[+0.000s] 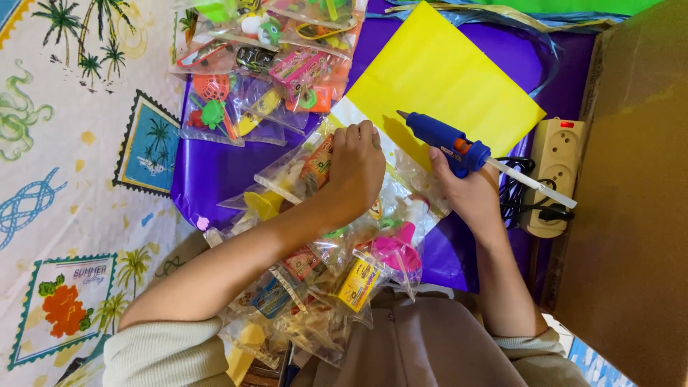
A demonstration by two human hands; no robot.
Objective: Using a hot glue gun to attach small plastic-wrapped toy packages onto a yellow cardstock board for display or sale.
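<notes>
Left hand (355,168): you're pressing a clear plastic toy packet (304,168), fingers curled together.
Right hand (466,190): you're gripping a blue plastic glue gun (444,140), fingers clamped.

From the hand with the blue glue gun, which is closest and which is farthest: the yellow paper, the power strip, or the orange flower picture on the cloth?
Measured from the right hand in the head view:
1. Yellow paper: just above the hand, beside the glue gun tip.
2. Power strip: off to the right, by the cardboard.
3. Orange flower picture: far left, at the bottom of the cloth.
</notes>
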